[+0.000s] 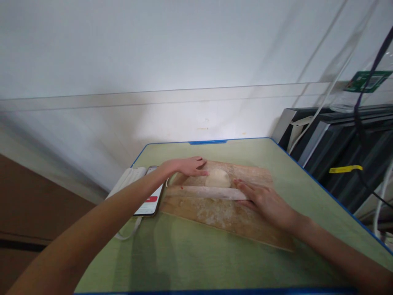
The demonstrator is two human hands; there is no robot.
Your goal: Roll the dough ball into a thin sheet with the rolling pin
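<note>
A pale, flattened round of dough [217,179] lies on a flour-dusted wooden board [211,213]. Along its near edge runs a floured rolling pin [211,192], roughly crosswise to my view. My right hand [260,198] grips the pin's right end, thumb and fingers on either side of it. Beyond the pin, at the dough's left edge, is my left hand [190,166], fingers apart and stretched to the right. It appears to hold nothing; whether its fingertips press on the dough is hard to tell.
Left of the board, a phone [150,207] with a lit screen lies beside a white object [129,180] and a white cable [129,233], partly behind my left forearm. The green table [147,258] has a blue rim and meets a white wall. Dark panels [344,135] and hanging cables stand at right.
</note>
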